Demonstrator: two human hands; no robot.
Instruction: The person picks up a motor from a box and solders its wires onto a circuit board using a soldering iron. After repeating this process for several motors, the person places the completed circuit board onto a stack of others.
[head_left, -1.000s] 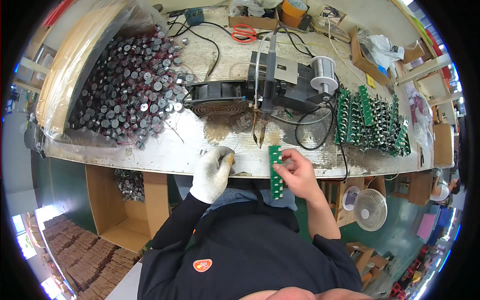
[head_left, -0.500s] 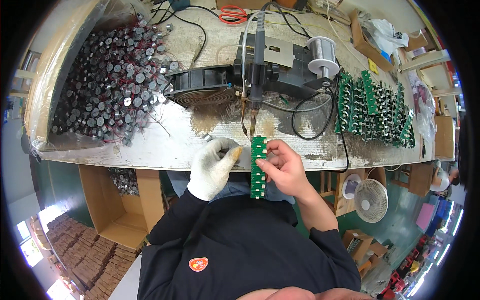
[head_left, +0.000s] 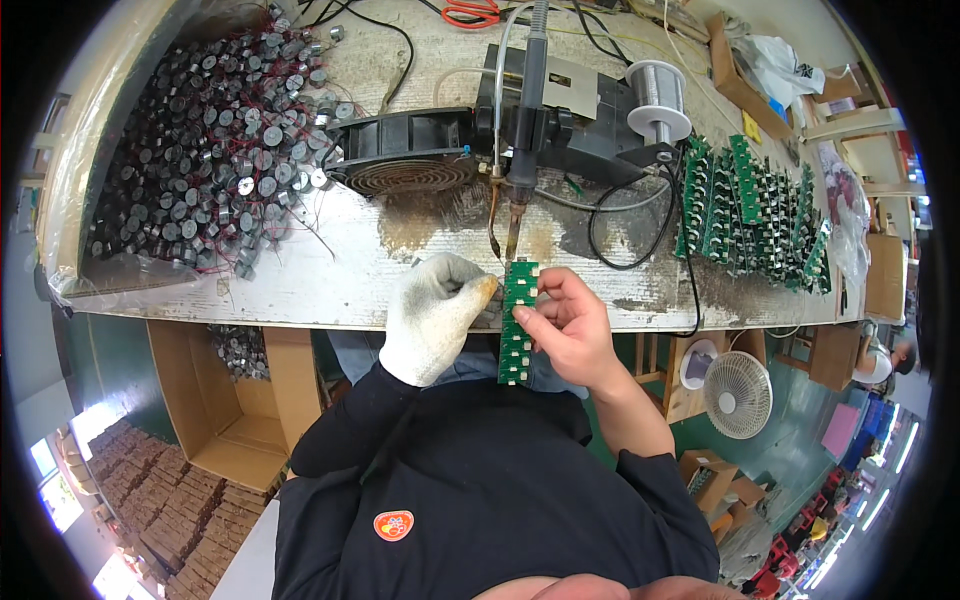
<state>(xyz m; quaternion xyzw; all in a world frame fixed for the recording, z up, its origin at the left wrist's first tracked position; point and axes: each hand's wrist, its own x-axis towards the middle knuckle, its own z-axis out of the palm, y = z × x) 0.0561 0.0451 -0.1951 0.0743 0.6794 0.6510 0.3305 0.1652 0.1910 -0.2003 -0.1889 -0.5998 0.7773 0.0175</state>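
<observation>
Between thumb and fingers of my bare right hand (head_left: pixel 572 325) is a long green circuit board strip (head_left: pixel 517 350), upright in the picture and set with small pale connectors. Its far end lies right under the tip of a mounted soldering iron (head_left: pixel 513 235). A thin metal feed tube (head_left: pixel 494 225) ends beside that tip. My left hand (head_left: pixel 437 312), in a white glove stained yellow at the thumb, pinches close to the board's upper left edge. Whatever its fingertips hold is too small or hidden to name.
Small round metal parts with red wires (head_left: pixel 230 150) are heaped at the left. A black fan (head_left: pixel 405 150), a solder spool (head_left: pixel 658 100) and a black station (head_left: pixel 595 140) stand behind the iron. Stacked green boards (head_left: pixel 750 215) lie right; a cardboard box (head_left: pixel 225 410) stands below left.
My gloved left hand has moved right and up to the board's edge, its fingers closing into a tight pinch. The board's far end has come up closer under the iron tip.
</observation>
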